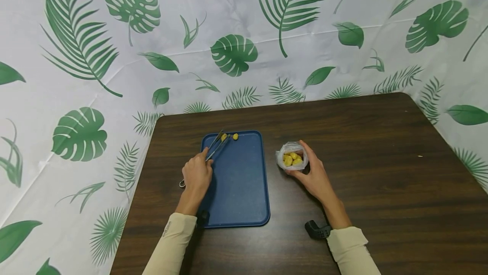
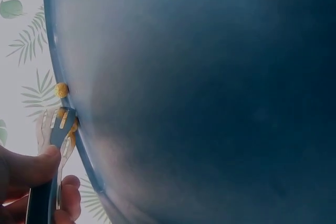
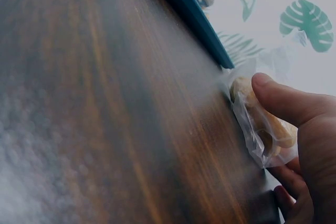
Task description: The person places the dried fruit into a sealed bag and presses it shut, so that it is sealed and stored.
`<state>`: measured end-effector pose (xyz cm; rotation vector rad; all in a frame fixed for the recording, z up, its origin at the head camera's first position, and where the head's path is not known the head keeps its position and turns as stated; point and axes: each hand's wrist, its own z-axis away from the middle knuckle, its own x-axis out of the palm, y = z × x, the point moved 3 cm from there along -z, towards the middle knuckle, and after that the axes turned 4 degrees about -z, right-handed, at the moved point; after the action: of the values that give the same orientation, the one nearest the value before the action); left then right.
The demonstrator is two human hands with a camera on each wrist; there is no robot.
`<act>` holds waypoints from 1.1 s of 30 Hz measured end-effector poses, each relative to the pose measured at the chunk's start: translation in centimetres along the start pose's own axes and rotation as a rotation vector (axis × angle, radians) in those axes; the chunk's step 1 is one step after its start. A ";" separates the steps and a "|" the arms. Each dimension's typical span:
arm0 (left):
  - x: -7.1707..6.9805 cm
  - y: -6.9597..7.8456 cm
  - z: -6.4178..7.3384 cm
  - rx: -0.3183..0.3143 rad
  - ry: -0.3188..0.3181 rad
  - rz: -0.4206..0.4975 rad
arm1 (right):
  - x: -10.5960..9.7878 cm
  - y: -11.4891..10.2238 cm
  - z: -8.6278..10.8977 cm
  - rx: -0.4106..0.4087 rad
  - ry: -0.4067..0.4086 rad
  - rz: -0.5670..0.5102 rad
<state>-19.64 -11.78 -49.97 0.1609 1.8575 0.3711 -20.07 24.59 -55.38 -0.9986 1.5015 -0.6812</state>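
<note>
My left hand (image 1: pixel 197 171) grips a pair of metal tongs (image 1: pixel 216 148) over the left side of a blue tray (image 1: pixel 238 181). The tongs' slotted tips (image 2: pixel 64 121) stand around a yellow piece (image 1: pixel 223 137) near the tray's far edge; whether they press on it I cannot tell. Just right of it lies another small yellow piece (image 1: pixel 235 136), apart from the tongs. Right of the tray, my right hand (image 1: pixel 313 175) holds a clear plastic bag (image 1: pixel 280 156) upright on the table, thumb and fingers around its side. Several yellow pieces (image 1: pixel 293 159) lie inside the bag.
The dark wooden table (image 1: pixel 381 173) extends right of the bag. A white cloth with green leaves (image 1: pixel 236 54) hangs behind and beside the table. A black wrist strap (image 1: pixel 317 229) is on the right wrist. A small pale speck (image 1: pixel 420 156) lies on the table at right.
</note>
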 end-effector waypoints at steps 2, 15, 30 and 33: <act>0.0 -0.1 -0.1 -0.017 -0.004 0.007 | 0.0 0.0 0.0 0.002 -0.001 0.001; -0.9 -0.1 0.2 -0.030 0.026 0.040 | 0.0 0.0 0.1 -0.008 0.009 -0.003; -3.2 0.9 0.6 0.019 0.116 0.083 | 0.1 -0.1 0.2 0.006 0.003 -0.002; -3.9 1.3 0.5 0.037 0.140 0.087 | 0.0 -0.1 0.1 0.007 0.007 0.001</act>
<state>-18.03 -11.62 -46.21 0.2468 2.0006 0.4171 -19.94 24.52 -55.33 -0.9912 1.5049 -0.6890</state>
